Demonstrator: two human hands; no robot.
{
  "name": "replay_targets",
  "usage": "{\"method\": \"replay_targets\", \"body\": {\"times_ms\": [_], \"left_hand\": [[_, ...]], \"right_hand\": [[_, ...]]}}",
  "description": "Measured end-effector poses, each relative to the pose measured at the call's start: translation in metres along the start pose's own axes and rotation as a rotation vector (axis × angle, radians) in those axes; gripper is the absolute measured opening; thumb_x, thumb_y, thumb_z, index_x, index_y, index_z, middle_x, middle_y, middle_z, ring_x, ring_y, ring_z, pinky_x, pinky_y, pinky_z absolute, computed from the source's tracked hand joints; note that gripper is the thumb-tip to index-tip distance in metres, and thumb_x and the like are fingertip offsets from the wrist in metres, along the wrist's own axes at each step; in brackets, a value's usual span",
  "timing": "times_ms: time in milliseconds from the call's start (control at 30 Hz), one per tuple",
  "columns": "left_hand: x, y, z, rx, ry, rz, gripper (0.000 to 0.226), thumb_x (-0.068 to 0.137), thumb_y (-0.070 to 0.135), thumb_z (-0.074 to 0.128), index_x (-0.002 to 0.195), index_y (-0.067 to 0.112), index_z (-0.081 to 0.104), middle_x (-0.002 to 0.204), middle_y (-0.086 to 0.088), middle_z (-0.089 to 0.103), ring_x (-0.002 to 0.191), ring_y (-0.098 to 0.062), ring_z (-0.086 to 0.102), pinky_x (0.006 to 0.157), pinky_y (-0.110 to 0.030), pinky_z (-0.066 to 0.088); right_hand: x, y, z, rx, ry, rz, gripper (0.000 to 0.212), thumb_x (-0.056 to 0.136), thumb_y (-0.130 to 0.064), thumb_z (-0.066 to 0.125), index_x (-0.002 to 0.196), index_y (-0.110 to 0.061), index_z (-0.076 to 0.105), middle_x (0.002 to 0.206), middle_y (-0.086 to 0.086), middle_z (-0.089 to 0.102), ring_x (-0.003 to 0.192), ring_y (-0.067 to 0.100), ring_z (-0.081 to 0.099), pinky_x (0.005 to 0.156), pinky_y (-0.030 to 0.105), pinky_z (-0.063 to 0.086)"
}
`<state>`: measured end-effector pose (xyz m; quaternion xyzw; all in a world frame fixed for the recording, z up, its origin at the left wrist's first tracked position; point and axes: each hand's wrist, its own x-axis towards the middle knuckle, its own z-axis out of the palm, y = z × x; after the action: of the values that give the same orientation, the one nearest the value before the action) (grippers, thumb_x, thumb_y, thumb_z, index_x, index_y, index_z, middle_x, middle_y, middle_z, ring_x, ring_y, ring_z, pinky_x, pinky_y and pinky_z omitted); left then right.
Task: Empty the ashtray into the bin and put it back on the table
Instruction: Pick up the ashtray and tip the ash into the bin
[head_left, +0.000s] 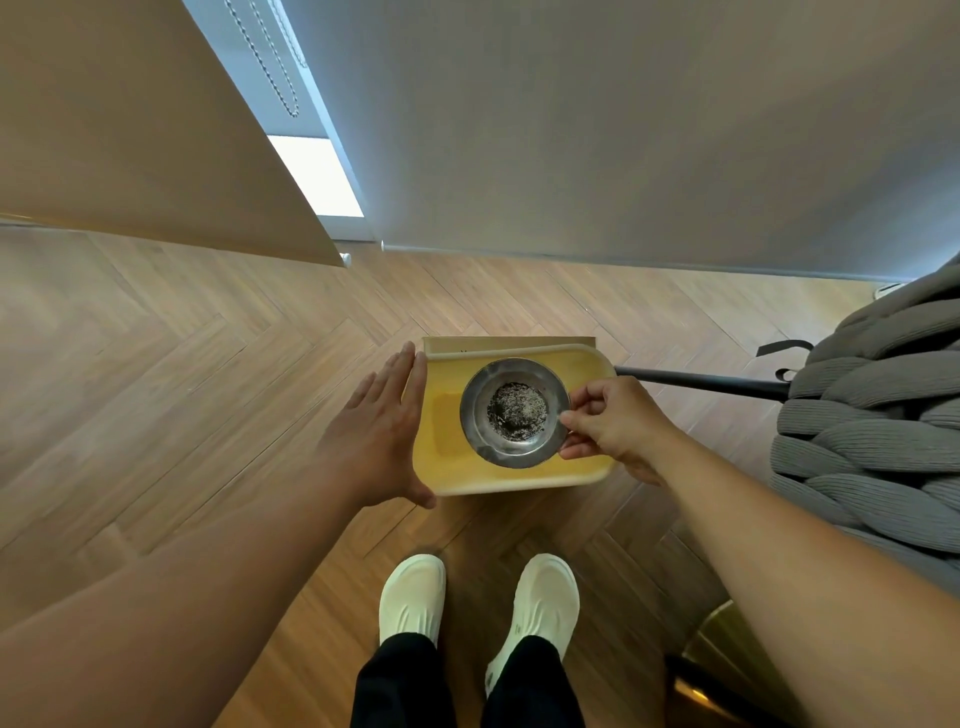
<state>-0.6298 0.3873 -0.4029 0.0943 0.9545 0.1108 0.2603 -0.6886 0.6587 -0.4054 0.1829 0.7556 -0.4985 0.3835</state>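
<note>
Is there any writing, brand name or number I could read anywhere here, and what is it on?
None can be read.
Small dark mark on the back edge of the yellow bin: too small to read.
Tiny mark on the white shoe: blurred.
Metal ashtray: no writing visible.

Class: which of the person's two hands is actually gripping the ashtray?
The right hand: its fingers pinch the rim of the round metal ashtray above the yellow bin. The left hand lies flat against the bin's side.
</note>
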Motion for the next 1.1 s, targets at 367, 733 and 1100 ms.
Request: {"method": "replay_targets", "body": {"times_ms": [367, 733, 1100], "left_hand": [[0.004, -0.005, 0.001, -0.027, -0.004, -0.008, 0.164, 0.042, 0.072, 0.083, 0.146, 0.020, -0.033, 0.161, -0.004, -0.027, 0.149, -0.020, -0.019, 0.121, -0.035, -0.004], [0.004, -0.005, -0.001, -0.044, -0.008, 0.000, 0.163, 0.042, 0.072, 0.082, 0.148, 0.020, -0.030, 0.161, -0.002, -0.026, 0.149, -0.018, -0.018, 0.122, -0.036, -0.001], [0.004, -0.004, -0.001, -0.034, -0.013, -0.005, 0.164, 0.041, 0.073, 0.082, 0.146, 0.020, -0.033, 0.160, -0.003, -0.029, 0.147, -0.019, -0.023, 0.123, -0.038, -0.001]], "right_hand": [[-0.019, -0.006, 0.007, -0.371, 0.201, -0.480, 0.010, 0.086, -0.004, 0.070, 0.080, -0.012, 0.069, 0.076, 0.005, 0.070, 0.068, 0.019, 0.070, 0.065, 0.030, 0.060], [-0.027, 0.021, 0.025, -1.065, 0.409, -1.118, 0.012, 0.077, 0.007, 0.076, 0.088, 0.007, 0.073, 0.083, 0.022, 0.073, 0.076, 0.035, 0.071, 0.062, 0.042, 0.061], [-0.032, 0.025, 0.018, -1.097, 0.402, -1.107, 0.027, 0.069, 0.003, 0.083, 0.095, 0.007, 0.075, 0.093, 0.023, 0.075, 0.088, 0.034, 0.074, 0.075, 0.043, 0.062]]}}
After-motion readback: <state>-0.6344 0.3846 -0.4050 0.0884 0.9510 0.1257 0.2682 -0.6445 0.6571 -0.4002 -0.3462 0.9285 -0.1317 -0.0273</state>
